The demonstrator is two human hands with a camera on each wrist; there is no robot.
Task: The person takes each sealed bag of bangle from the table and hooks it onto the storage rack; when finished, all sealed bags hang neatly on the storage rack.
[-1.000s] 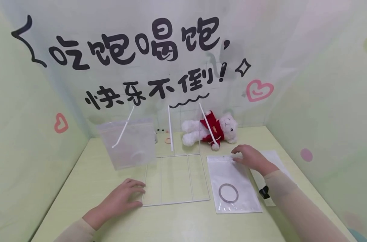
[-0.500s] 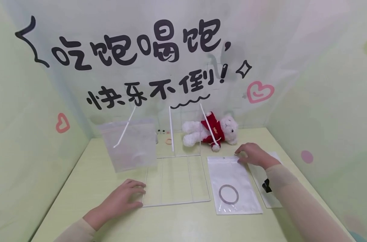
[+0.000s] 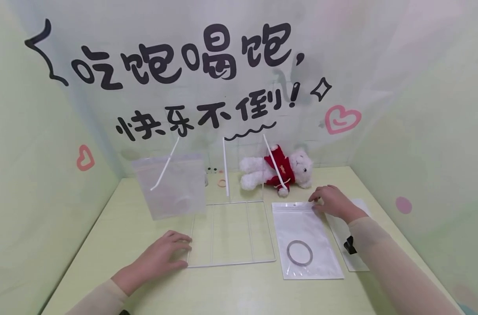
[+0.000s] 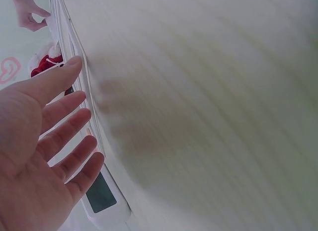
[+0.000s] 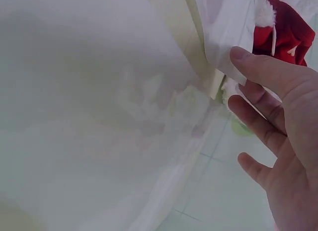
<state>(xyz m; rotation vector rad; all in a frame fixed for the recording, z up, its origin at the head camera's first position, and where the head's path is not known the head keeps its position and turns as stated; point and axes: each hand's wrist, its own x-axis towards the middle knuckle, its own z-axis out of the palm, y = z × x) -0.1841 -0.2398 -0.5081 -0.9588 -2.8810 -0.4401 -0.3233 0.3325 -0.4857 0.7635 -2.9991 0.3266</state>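
In the head view a white wire rack (image 3: 232, 264) has its base on the table and several prongs rising at the back. My left hand (image 3: 158, 258) touches the base's left edge, its fingers loosely extended, as the left wrist view also suggests. To the rack's right lies a clear-and-white zip bag (image 3: 313, 227). A grey ring (image 3: 288, 253) shows at its lower part; whether inside or on top, I cannot tell. My right hand (image 3: 337, 203) pinches the bag's top right corner between thumb and forefinger. Another zip bag (image 3: 169, 201) hangs at the rack's left prong.
Partly under the right forearm lies a further white bag (image 3: 358, 264), with a black object (image 3: 350, 245) by the wrist. A white plush bear (image 3: 301, 168) in red lies behind the rack. The left wrist view holds a white thing with a dark panel (image 4: 102, 193).
The right hand has shifted slightly right to the bag's top right corner and now pinches it. The left hand stays at the rack. The whole head view has drifted slightly.
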